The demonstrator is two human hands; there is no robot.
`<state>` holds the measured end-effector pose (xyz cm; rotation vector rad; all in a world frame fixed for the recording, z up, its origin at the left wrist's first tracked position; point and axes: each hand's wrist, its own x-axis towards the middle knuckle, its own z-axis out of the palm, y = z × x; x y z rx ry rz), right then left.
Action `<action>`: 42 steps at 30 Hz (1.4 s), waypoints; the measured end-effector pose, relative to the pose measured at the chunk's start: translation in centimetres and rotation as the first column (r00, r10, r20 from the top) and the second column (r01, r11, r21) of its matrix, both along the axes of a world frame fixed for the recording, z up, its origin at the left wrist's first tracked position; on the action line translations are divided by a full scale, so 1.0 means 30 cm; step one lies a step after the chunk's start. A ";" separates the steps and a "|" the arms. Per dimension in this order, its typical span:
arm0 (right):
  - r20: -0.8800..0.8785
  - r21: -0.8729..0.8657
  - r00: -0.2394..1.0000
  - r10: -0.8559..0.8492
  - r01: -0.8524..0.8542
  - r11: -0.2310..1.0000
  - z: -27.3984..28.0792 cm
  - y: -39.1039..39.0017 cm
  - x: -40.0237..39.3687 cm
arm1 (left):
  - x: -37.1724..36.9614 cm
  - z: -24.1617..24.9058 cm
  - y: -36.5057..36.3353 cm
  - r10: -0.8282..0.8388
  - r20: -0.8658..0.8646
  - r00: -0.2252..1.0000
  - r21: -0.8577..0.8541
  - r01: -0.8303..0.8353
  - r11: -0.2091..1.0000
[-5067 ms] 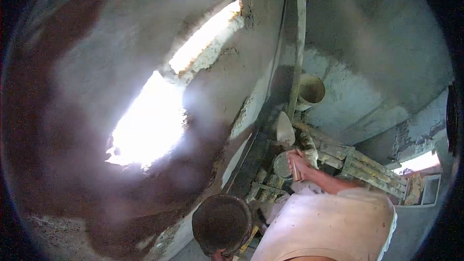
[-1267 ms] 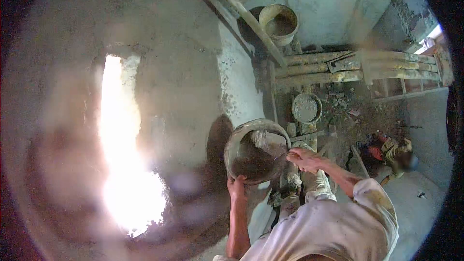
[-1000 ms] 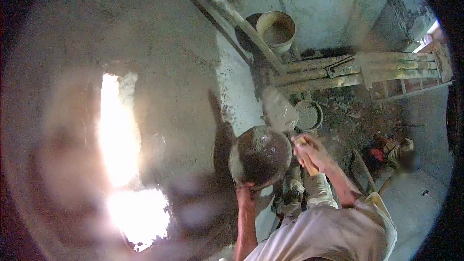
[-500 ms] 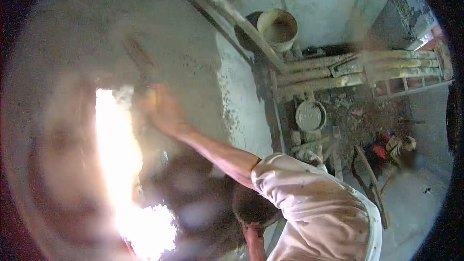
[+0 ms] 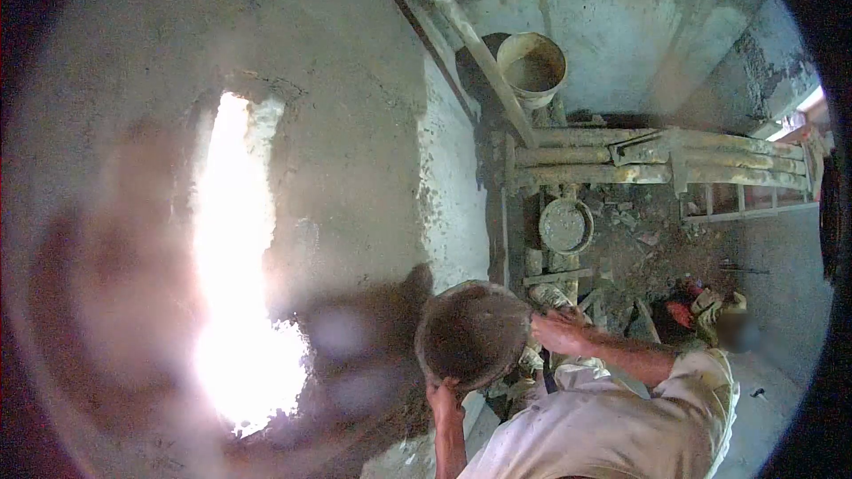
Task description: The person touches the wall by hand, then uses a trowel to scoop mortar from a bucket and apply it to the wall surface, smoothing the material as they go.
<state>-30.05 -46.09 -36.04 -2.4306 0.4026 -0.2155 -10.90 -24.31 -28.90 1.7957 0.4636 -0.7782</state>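
Observation:
A round dark pan (image 5: 470, 337) is held up in front of my chest, its inside dark with what looks like mortar. My left hand (image 5: 445, 393) grips its lower rim, fingers curled over the edge. At the pan's right rim is my right hand (image 5: 561, 333), closed on the trowel from the earlier frame; the blade is hidden or lost against the dark pan. The grey plastered wall (image 5: 355, 186) rises to the left of both hands. A glaring bright opening (image 5: 238, 239) with rough edges cuts through it.
A slanting wooden pole (image 5: 484, 53) crosses near a bucket (image 5: 532, 66). Bamboo poles (image 5: 595, 175) form scaffolding at right. Below lie a round basin of grey mix (image 5: 565, 225) and rubble (image 5: 635, 222). Another person (image 5: 706, 306) is low at the right.
My right hand has come back from the wall, where it held a blurred trowel, to the pan's rim. The pan, still in my left hand, has risen into fuller view.

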 end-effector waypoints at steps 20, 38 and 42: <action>-0.163 0.953 0.855 -0.493 0.006 -0.304 0.403 -0.286 0.041 | 0.133 -0.002 -0.239 -0.121 -0.100 0.988 0.063 0.128 0.990; 0.515 0.846 0.649 -0.560 -0.279 0.454 1.306 -0.472 1.236 | 0.054 -0.022 0.257 0.116 -0.142 0.983 -0.005 -0.118 0.993; 0.817 0.539 0.128 -0.563 -0.519 0.663 1.469 -0.220 1.094 | -0.005 0.052 0.212 0.193 -0.128 0.973 0.000 -0.195 0.981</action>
